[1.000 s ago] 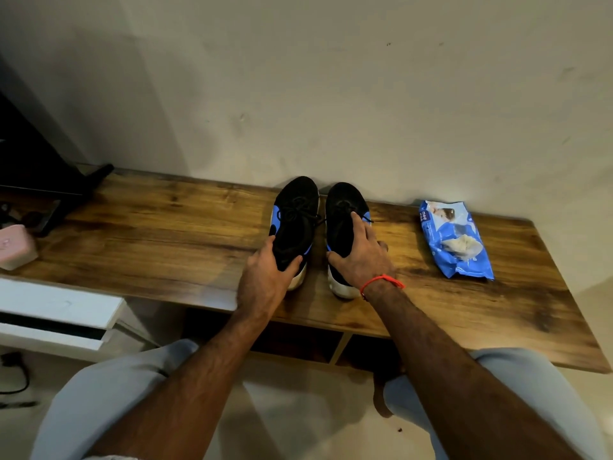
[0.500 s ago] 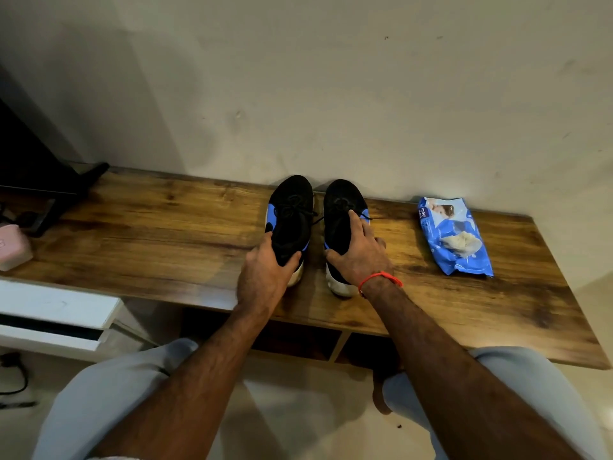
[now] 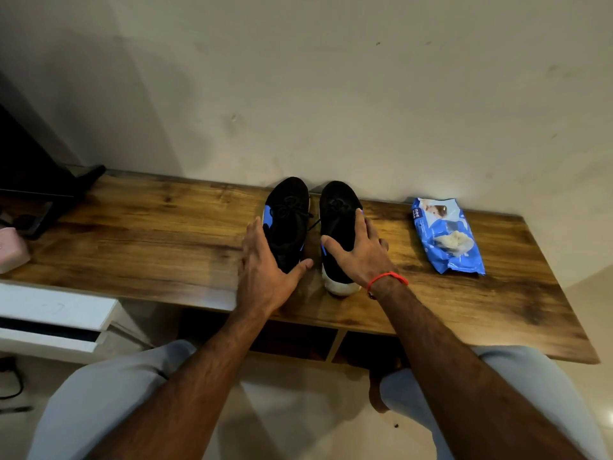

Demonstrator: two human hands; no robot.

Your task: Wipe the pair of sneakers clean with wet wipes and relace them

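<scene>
Since the earlier frames the left hand (image 3: 265, 277) has loosened off the heel of the left black knit sneaker with blue side panels (image 3: 288, 224): its fingers now lie straighter along the shoe's outer side and the thumb points across the heel toward the gap, no longer wrapped round it, so I judge it open and merely touching. The right hand (image 3: 356, 257), with a red thread at the wrist, lies spread over the heel half of the right black sneaker with a white sole (image 3: 338, 234), thumb on the inner side, fingers over the outer; it rests on the shoe more than it grips. Both shoes stand toes to the wall on the brown wooden bench (image 3: 149, 247), just beyond the palms, laces still threaded. Well to the right of the right hand lies the blue soft plastic pack of wet wipes (image 3: 446, 237), its flap open with a white wipe bunched up out of the slot. The risks from here: a wipe left exposed may dry out, and pulling one single-handed could drag the light pack along the bench or bring out several at once.
</scene>
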